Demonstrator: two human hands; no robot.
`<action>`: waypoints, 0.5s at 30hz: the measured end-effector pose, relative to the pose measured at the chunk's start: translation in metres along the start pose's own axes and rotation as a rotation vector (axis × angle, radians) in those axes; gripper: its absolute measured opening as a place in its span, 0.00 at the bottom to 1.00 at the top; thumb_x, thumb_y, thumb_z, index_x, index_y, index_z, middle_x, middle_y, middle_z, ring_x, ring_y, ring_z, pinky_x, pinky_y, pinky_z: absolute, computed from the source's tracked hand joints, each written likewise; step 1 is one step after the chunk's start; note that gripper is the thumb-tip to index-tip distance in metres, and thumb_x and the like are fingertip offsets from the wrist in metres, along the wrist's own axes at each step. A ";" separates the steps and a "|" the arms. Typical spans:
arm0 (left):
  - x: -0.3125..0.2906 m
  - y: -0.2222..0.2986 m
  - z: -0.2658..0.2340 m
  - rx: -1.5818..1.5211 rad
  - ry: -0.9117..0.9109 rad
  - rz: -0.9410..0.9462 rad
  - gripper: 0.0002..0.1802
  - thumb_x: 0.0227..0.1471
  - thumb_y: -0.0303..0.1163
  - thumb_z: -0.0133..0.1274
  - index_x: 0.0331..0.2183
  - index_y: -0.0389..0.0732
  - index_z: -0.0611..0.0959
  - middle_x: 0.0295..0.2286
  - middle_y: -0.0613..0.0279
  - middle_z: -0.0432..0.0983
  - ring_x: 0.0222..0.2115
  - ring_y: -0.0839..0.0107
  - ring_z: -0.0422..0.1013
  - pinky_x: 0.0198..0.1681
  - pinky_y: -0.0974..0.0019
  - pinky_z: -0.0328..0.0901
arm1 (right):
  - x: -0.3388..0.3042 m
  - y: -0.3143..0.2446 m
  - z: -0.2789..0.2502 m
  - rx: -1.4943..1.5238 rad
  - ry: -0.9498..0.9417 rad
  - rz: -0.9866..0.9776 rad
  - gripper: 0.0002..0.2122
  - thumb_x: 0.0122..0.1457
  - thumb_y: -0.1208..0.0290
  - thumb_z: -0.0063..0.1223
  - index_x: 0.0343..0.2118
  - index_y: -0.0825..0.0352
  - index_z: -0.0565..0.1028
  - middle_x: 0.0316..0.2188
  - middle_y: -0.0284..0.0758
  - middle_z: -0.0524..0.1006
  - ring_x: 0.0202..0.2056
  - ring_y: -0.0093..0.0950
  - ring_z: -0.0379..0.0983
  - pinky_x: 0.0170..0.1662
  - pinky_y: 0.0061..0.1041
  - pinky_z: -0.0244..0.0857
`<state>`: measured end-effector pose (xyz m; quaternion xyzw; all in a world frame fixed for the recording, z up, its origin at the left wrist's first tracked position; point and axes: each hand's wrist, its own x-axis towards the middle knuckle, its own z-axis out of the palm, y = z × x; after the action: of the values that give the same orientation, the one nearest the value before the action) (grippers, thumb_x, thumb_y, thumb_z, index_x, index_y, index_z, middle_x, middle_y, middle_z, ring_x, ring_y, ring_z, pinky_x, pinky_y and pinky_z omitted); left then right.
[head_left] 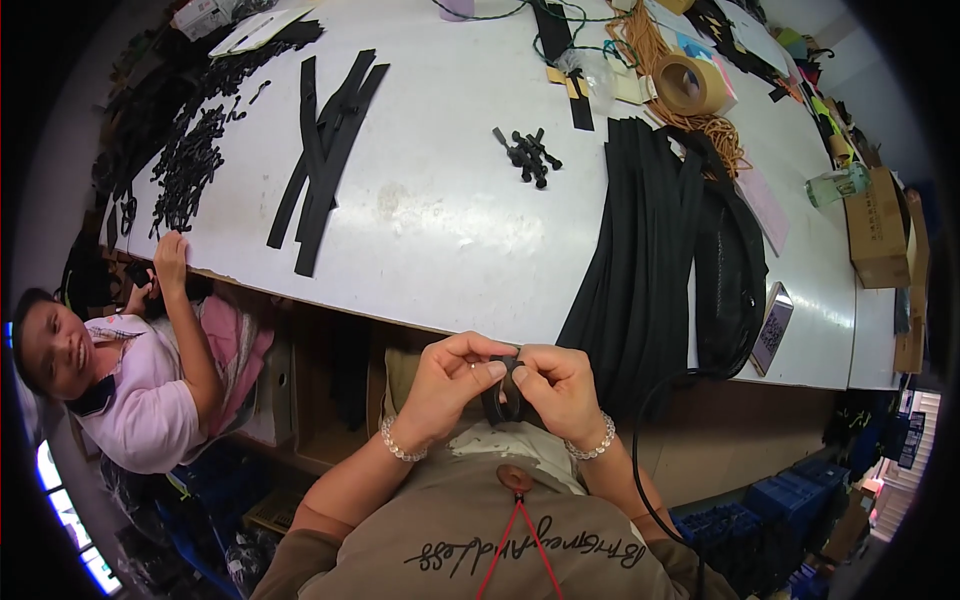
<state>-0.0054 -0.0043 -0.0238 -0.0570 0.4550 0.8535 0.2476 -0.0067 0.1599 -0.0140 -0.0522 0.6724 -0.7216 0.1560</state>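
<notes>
My left hand [445, 388] and my right hand [560, 390] meet just off the table's near edge, thumbs and fingers pinched. Between them is a looped black strip [503, 404], looking like zipper tape; the fingertips cover part of it, so a smaller piece there could be hidden. Right of my hands, a bundle of long black strips [635, 250] hangs over the edge. Farther up lies a small heap of black pieces with short tails, like zipper pulls [530, 157]. Several cut black strips [325, 160] lie crossed on the left.
The white table [430, 250] spans the view. At left, a co-worker's hand [171, 262] is beside a large pile of small black pieces [190, 165]. A black bag [728, 285], a phone [771, 328], a tape roll [690, 84] and a cardboard box [880, 230] are at right.
</notes>
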 end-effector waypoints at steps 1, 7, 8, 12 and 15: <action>0.000 0.000 0.000 -0.001 0.003 -0.002 0.08 0.48 0.21 0.50 0.35 0.33 0.76 0.27 0.60 0.74 0.25 0.77 0.69 0.30 0.75 0.66 | -0.001 0.001 0.000 0.002 -0.001 0.003 0.10 0.52 0.79 0.46 0.15 0.70 0.65 0.14 0.28 0.70 0.17 0.10 0.60 0.18 0.14 0.53; -0.002 0.001 0.002 0.014 -0.001 0.030 0.08 0.48 0.21 0.50 0.34 0.33 0.76 0.27 0.60 0.74 0.25 0.77 0.69 0.30 0.74 0.66 | -0.003 0.000 0.006 0.069 0.045 -0.052 0.10 0.52 0.80 0.45 0.15 0.71 0.64 0.15 0.29 0.70 0.18 0.12 0.62 0.19 0.14 0.55; -0.002 0.002 0.003 0.012 0.005 0.030 0.08 0.48 0.21 0.50 0.34 0.33 0.76 0.27 0.60 0.74 0.25 0.77 0.69 0.30 0.74 0.66 | -0.004 0.000 0.006 0.057 0.056 -0.061 0.10 0.52 0.80 0.45 0.15 0.71 0.64 0.16 0.30 0.70 0.18 0.13 0.63 0.20 0.15 0.55; -0.004 0.004 0.003 0.021 -0.001 0.021 0.08 0.48 0.21 0.50 0.34 0.32 0.77 0.28 0.60 0.74 0.26 0.78 0.70 0.31 0.75 0.66 | -0.005 -0.004 0.010 -0.041 0.106 -0.153 0.09 0.52 0.80 0.44 0.16 0.71 0.64 0.15 0.30 0.67 0.18 0.16 0.63 0.20 0.16 0.55; -0.005 0.003 0.003 0.038 -0.009 0.052 0.08 0.48 0.20 0.51 0.34 0.32 0.77 0.29 0.61 0.74 0.29 0.78 0.70 0.33 0.75 0.67 | -0.005 -0.001 0.008 -0.162 0.122 -0.266 0.08 0.51 0.80 0.45 0.17 0.71 0.65 0.14 0.31 0.64 0.17 0.18 0.60 0.20 0.19 0.53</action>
<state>-0.0017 -0.0048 -0.0182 -0.0364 0.4715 0.8510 0.2285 0.0004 0.1538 -0.0116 -0.1092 0.7239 -0.6811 0.0132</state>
